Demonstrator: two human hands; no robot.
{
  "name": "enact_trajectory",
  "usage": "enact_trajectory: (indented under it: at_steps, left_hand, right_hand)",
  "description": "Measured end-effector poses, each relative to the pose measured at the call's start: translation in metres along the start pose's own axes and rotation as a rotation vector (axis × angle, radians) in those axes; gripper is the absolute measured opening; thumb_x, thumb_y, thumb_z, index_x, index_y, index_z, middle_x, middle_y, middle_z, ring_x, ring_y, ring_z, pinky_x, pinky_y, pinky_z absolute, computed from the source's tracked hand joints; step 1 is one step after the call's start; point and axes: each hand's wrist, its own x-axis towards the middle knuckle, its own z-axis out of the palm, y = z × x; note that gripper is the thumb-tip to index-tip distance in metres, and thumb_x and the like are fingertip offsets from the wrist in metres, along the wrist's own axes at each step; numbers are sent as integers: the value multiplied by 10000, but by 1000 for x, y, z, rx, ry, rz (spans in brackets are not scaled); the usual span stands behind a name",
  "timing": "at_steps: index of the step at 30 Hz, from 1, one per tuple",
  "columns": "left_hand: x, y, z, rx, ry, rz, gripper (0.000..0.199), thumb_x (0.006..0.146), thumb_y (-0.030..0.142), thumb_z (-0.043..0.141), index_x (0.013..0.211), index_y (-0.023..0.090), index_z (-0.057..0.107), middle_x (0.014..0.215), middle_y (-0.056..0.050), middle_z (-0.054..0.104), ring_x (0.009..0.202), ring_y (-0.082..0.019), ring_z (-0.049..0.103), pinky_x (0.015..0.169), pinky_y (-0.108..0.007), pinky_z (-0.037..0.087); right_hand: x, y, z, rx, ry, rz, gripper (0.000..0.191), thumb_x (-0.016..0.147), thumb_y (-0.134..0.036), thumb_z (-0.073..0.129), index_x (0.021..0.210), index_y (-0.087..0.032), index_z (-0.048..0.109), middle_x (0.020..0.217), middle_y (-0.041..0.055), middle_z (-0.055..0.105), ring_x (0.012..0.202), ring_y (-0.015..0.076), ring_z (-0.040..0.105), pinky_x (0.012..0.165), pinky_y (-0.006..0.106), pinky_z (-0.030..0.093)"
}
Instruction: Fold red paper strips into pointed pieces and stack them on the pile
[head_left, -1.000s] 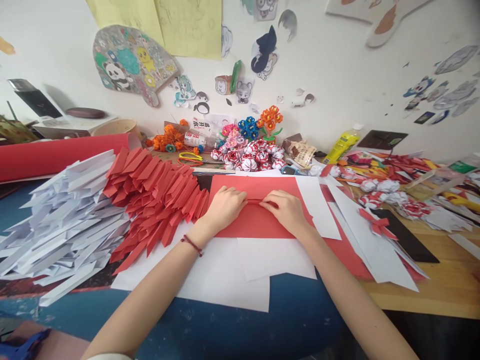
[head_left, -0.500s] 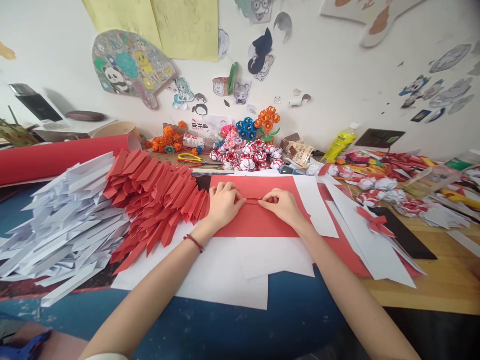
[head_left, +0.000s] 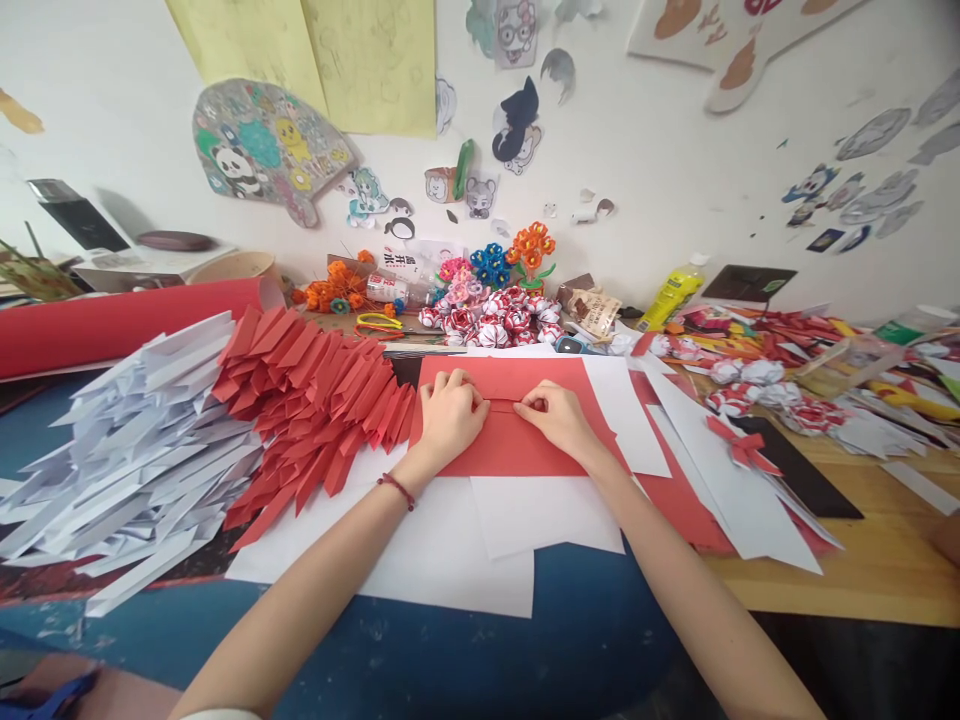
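Between my hands a narrow red paper strip [head_left: 501, 402] is stretched level, low over a red paper sheet [head_left: 517, 452]. My left hand [head_left: 452, 412] pinches its left end with thumb and fingers, the other fingers curled. At the right end, the thumb and fingertips of my right hand [head_left: 556, 414] pinch the strip. Red on red makes the strip's folds hard to see. Left of my left hand lie a pile of folded red paper strips [head_left: 319, 385] and a pile of folded white paper strips [head_left: 154, 450].
White sheets [head_left: 450, 570] lie under the red one. A red paper roll [head_left: 127, 322] lies at the left. Behind are red-and-white paper flowers [head_left: 491, 330] and a yellow bottle [head_left: 673, 292]. At the right, a red paper piece [head_left: 742, 445] rests on white paper.
Both hands keep their pinch on the red strip, with only slight finger movement. The whole view has shifted a little.
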Motion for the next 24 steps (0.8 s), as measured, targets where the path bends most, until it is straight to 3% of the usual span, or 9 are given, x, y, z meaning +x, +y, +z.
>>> enact_trajectory:
  at_steps: [19, 22, 24]
  left_hand:
    - [2, 0, 1, -60, -26, -74, 65, 817, 277, 564, 813, 219, 594, 1076, -71, 581, 1044, -272, 483, 874, -472, 394]
    - [1, 2, -2, -83, 13, -38, 199, 798, 226, 582, 993, 264, 603, 1173, -61, 565, 1098, -267, 470, 891, -455, 394]
    - [-1, 4, -4, -55, 25, 76, 322, 806, 163, 552, 1083, 314, 620, 1284, -38, 529, 1175, -264, 432, 930, -455, 369]
  right_hand:
    - [3, 4, 0, -41, 21, 50, 196, 713, -349, 706, 659, -200, 590, 684, -1, 565, 631, 156, 527, 576, 279, 381]
    - [3, 2, -1, -34, 30, 78, 205, 698, -349, 712, 668, -203, 572, 661, -11, 563, 614, 153, 523, 558, 273, 369]
    - [3, 1, -2, -27, 26, 82, 205, 695, -345, 711, 661, -205, 566, 648, -15, 560, 603, 151, 519, 552, 272, 364]
